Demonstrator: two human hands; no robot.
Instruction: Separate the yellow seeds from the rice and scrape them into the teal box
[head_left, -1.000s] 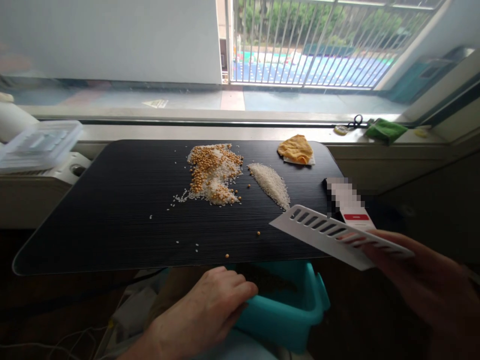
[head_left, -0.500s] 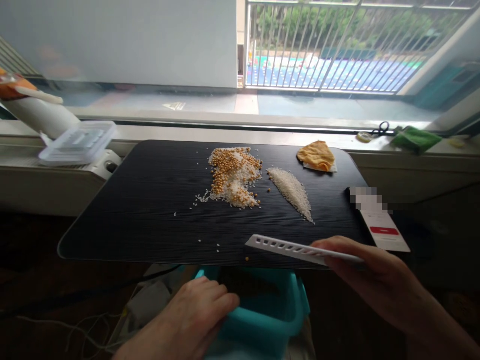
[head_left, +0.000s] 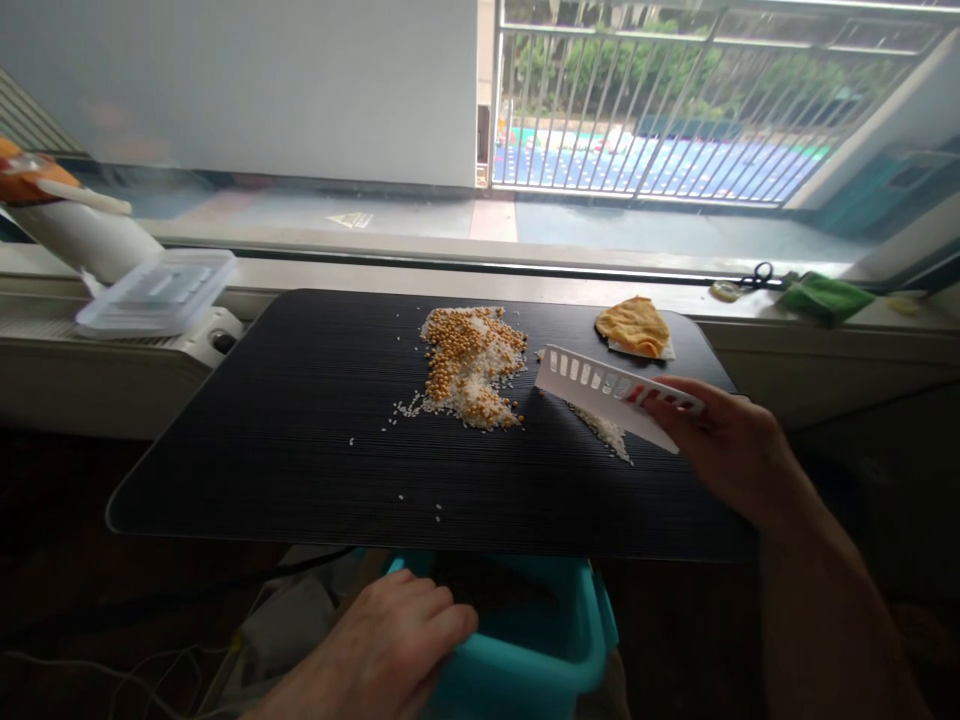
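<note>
My right hand [head_left: 720, 445] grips a white slotted plastic panel [head_left: 600, 388] and holds it tilted over the white rice pile [head_left: 606, 430] on the black ribbed table [head_left: 300, 420]. Left of the panel lies a mixed heap of yellow beans and rice [head_left: 471, 365]. My left hand [head_left: 390, 650] is closed on the rim of a teal plastic bin [head_left: 540, 640] below the table's near edge. Loose grains are scattered on the table near the heap.
A crumpled orange cloth [head_left: 634, 325] lies at the table's far right. On the windowsill are scissors [head_left: 754, 275] and a green cloth [head_left: 825, 295]. A clear plastic lid [head_left: 157, 290] and a white tube [head_left: 75, 225] rest at the left. Cables hang under the table.
My right hand carried the white panel from the table's near edge up and away, over the rice pile. The single beans at the near edge are gone. My left hand stayed on the bin.
</note>
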